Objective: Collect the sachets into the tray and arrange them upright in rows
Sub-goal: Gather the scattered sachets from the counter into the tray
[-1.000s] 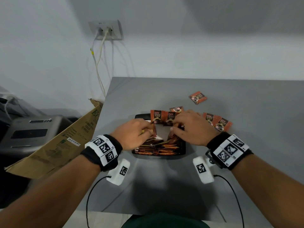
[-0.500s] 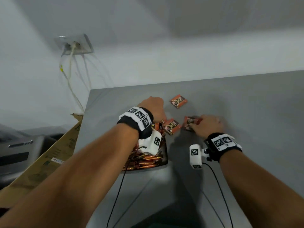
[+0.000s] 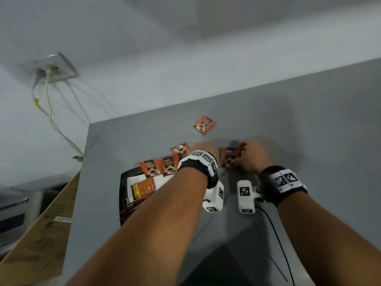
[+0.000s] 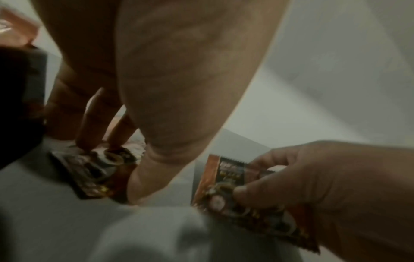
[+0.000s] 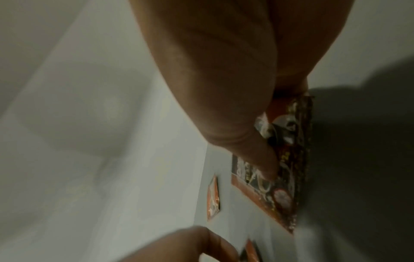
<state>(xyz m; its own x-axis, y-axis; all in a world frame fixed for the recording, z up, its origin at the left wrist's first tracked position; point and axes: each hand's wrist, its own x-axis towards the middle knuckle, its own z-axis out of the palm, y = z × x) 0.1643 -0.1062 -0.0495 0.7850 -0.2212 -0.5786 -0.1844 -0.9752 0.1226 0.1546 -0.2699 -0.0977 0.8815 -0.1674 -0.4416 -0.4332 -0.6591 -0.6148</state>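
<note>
A black tray point(image 3: 123, 183) sits near the table's left edge with orange sachets in it; two stand upright at its far rim point(image 3: 149, 169). My left hand point(image 3: 201, 148) reaches past the tray. In the left wrist view its fingertips point(image 4: 89, 144) rest on a loose sachet point(image 4: 96, 172) lying flat on the table, with the thumb at its near edge. My right hand point(image 3: 244, 157) pinches a tilted sachet point(image 3: 227, 157), thumb on its printed face point(image 5: 284, 195). One more sachet point(image 3: 204, 124) lies alone farther back.
A cardboard box point(image 3: 41, 234) leans against the table's left edge, over a grey machine point(image 3: 12, 203). A wall socket point(image 3: 55, 68) with hanging cables is at the back left. Bare grey table point(image 3: 309, 131) stretches to the right and back.
Both hands have left the tray and reached beyond its far right corner. The left hand has come down onto a loose sachet; the right has taken hold of another.
</note>
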